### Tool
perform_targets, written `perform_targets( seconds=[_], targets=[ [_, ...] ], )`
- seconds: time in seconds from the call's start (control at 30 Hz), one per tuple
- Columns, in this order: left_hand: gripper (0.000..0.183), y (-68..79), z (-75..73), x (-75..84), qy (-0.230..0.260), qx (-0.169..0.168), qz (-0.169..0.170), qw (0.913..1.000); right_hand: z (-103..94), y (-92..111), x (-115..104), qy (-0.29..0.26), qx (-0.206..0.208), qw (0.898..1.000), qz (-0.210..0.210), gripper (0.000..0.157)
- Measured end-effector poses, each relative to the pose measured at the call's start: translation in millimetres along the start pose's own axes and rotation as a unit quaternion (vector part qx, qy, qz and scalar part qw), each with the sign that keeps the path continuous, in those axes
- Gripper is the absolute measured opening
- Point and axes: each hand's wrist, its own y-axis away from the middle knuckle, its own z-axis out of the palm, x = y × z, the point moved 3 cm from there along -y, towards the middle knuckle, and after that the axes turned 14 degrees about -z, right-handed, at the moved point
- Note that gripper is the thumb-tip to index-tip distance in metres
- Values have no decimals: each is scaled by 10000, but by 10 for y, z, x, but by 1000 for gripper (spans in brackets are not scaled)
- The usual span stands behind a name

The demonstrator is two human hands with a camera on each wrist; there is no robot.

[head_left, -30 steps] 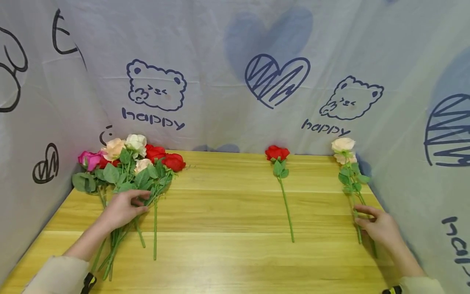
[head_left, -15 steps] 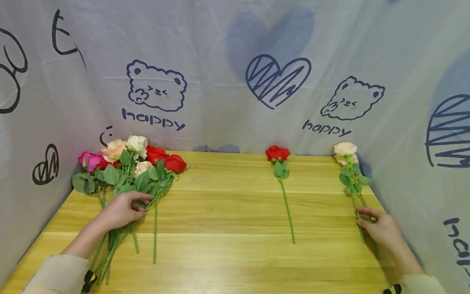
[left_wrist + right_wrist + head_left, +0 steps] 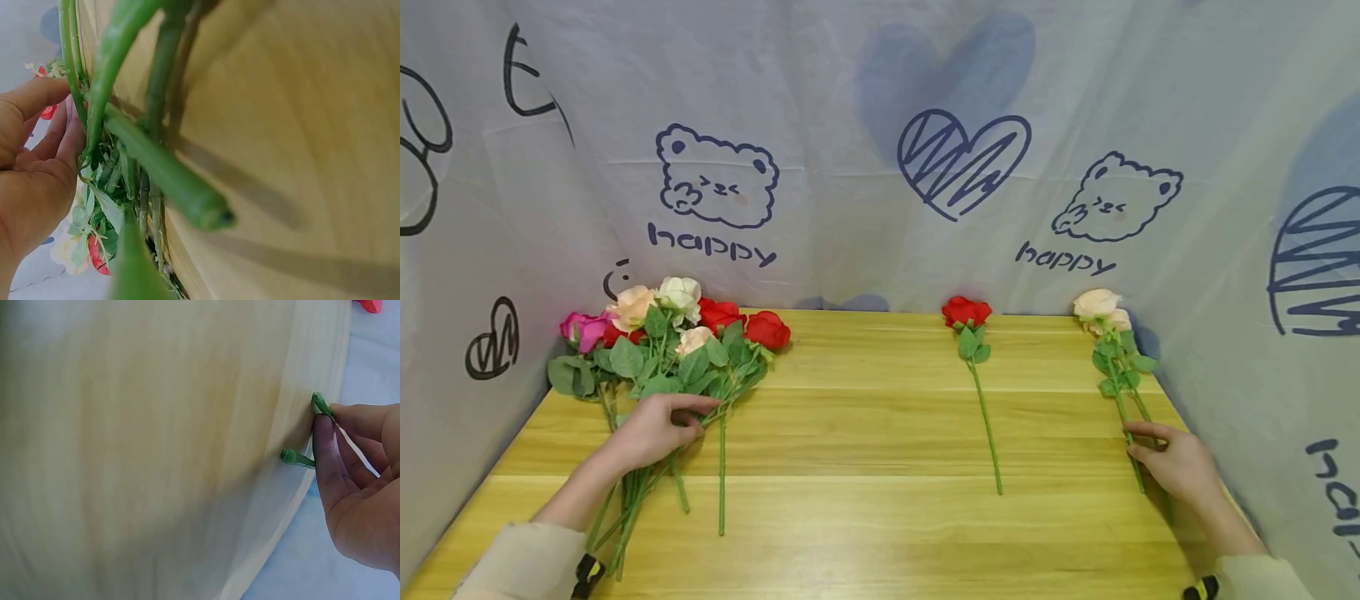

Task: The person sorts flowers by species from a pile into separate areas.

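Observation:
At the left of the head view, my left hand (image 3: 655, 429) pinches the green stem of a red rose (image 3: 767, 331), on the right side of a pile of artificial roses. Cream, white and magenta blooms lie in the pile, with a cream rose (image 3: 632, 307) among them. The left wrist view has thumb and fingers at crossing stems (image 3: 165, 169). On the right, my right hand (image 3: 1176, 467) pinches the stem of a pale cream rose (image 3: 1096, 303). A second cream rose (image 3: 1120, 320) lies partly under it; both stem ends (image 3: 320, 403) show in the right wrist view.
A single red rose (image 3: 967, 312) lies between the hands, stem toward the front. The wooden table (image 3: 865, 433) meets a pale cloth backdrop (image 3: 842, 208) with bear and heart drawings at the back and sides.
The red rose at the left hand has shifted right, away from the pile. At the right, the held cream rose's bloom dipped forward, then moved slightly left. The middle rose stays put.

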Motion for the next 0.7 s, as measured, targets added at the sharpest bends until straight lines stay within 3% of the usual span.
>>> perform_targets(
  seconds=[0.4,0.7],
  targets=[
    [43,-6,-39,82,372,258,-224,9987,54,-20,-28,689,18,9955,-651,33],
    [40,-34,-93,210,626,640,-202,9958,34,-13,-18,577,19,9969,-534,35]
  ],
)
